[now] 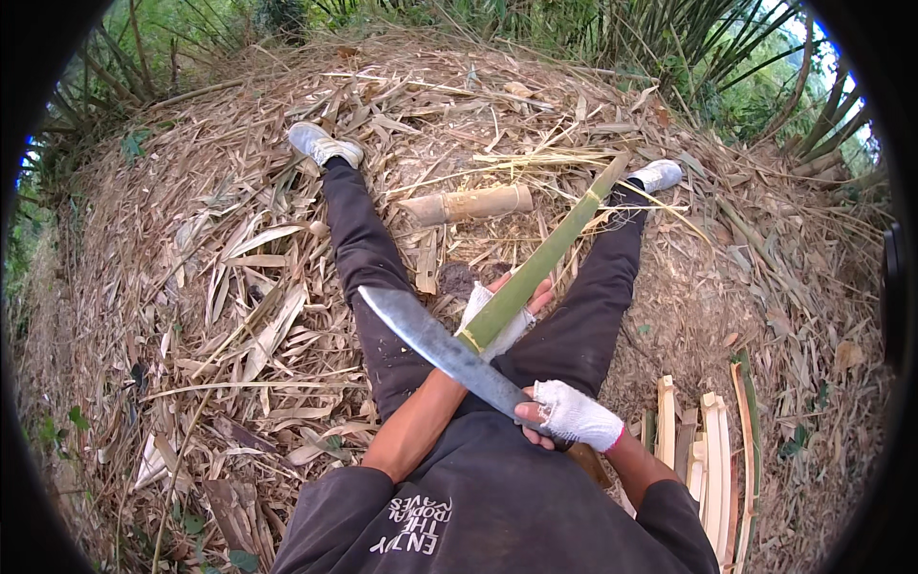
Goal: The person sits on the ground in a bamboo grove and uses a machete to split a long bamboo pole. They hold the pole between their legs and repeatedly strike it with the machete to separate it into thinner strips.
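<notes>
My left hand (516,322), in a white fingerless glove, is closed from beneath around a long green bamboo strip (538,273). The strip slants up and right toward my right shoe, its far end narrow and brownish. In a similar white glove, my right hand (574,415) grips the handle of a machete (435,340), hiding most of that handle. The broad, curved grey blade points up and left, crossing above my left forearm and the near end of the strip. Whether the blade touches the bamboo I cannot tell.
A short cut bamboo piece (469,205) lies between my outstretched legs. Thin pale shavings (545,163) are scattered near my right shoe (657,176). Several split bamboo strips (712,459) lie at my right side. Dry leaves (258,325) cover the ground; bamboo clumps (727,48) stand behind.
</notes>
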The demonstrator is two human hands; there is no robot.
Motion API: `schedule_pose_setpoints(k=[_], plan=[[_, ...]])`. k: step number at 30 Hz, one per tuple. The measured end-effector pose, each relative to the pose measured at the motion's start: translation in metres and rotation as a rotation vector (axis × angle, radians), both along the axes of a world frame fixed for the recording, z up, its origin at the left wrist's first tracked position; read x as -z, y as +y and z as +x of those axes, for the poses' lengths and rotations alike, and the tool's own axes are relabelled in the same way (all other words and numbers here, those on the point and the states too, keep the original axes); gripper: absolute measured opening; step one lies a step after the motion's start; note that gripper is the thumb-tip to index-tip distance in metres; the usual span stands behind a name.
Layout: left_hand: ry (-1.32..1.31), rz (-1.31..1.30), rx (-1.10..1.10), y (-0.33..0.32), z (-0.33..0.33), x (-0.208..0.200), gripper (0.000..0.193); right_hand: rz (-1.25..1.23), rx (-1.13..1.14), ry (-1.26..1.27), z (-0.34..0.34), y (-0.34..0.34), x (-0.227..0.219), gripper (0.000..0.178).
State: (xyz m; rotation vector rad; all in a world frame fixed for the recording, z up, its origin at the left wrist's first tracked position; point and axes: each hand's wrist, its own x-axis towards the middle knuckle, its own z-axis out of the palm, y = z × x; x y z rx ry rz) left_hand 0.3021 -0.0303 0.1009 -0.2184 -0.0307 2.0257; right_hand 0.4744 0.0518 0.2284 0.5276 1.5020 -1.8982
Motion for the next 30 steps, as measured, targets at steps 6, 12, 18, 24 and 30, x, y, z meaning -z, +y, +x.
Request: schedule_pose_setpoints(k=[6,12,18,24,30], plan=[[-0.058,-0.044,0.084,-0.004,-0.002,-0.011,0.045,-0.076,0.457,-0.041,0.001,0.020,0.016,0.035],[-0.011,-0.016,0.050,0.005,0.000,0.009,0.048,-0.037,0.033,-0.017,-0.001,-0.001,0.003,0.035],[-0.083,-0.146,0.181,-0.003,-0.002,-0.007,0.044,-0.083,0.365,-0.033,-0.010,0.020,0.019,0.041],[-0.002,-0.003,0.090,0.004,0.000,0.014,0.046,-0.050,0.027,-0.005,-0.009,-0.005,0.013,0.033],[0.015,-0.178,0.061,0.002,0.007,-0.015,0.047,-0.126,0.466,-0.020,0.007,0.018,0.025,0.039]])
